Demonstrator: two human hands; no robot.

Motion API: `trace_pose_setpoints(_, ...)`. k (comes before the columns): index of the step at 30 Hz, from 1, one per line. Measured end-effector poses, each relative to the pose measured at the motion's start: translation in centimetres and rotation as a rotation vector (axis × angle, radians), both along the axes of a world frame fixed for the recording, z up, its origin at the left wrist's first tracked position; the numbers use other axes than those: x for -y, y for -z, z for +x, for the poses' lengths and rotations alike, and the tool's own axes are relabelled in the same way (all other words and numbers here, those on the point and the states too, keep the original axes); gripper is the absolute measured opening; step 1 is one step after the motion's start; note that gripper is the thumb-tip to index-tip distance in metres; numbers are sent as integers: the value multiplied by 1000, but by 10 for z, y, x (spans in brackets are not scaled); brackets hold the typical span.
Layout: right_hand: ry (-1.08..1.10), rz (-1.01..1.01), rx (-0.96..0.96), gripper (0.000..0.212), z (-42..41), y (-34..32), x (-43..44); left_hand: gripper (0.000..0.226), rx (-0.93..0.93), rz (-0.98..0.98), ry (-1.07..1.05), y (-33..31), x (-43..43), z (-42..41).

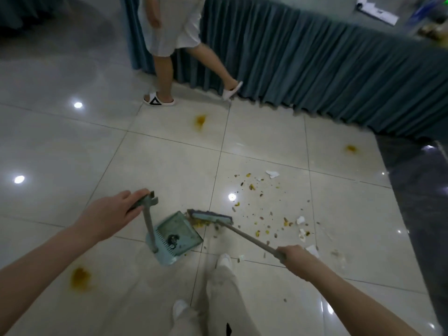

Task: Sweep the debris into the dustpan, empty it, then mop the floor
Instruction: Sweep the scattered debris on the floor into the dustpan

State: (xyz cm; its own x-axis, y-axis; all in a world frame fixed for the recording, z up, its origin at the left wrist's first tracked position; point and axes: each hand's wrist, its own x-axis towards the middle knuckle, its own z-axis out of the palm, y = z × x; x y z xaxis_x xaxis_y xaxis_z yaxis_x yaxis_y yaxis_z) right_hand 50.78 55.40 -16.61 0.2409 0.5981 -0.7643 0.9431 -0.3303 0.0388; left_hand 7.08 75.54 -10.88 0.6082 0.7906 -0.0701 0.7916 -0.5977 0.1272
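We are early in sweeping: left grip point(114, 212) holds the dustpan point(177, 224), right grip point(289, 257) clasps the broom point(209, 216), most debris point(252, 187) and stains point(80, 278) lie on the floor point(72, 154).

The dustpan point(179, 229) sits on the floor point(72, 154) just ahead of my feet point(224, 259), its upright handle in my left grip point(114, 214). The broom point(211, 217) touches the pan's far right lip with its head, its stick slanting back into my right grip point(291, 255). Right of the broom, debris point(261, 209) lies scattered. Beyond, a person point(167, 44) stands before a skirted surface point(315, 69).
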Motion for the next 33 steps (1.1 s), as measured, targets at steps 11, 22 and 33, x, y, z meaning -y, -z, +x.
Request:
trace_pose_setpoints(11, 161, 165, 48, 25, 43, 1, -132, 42, 9, -46, -18, -11, -48, 39)
trace_pose_setpoints(22, 235, 226, 25, 22, 112, 58, -341, 46, 25, -130, -115, -2, -134, 113)
trace_pose_setpoints(33, 143, 80, -17, 25, 105, 70, -282, 48, -3, -128, -82, 3, -161, 145)
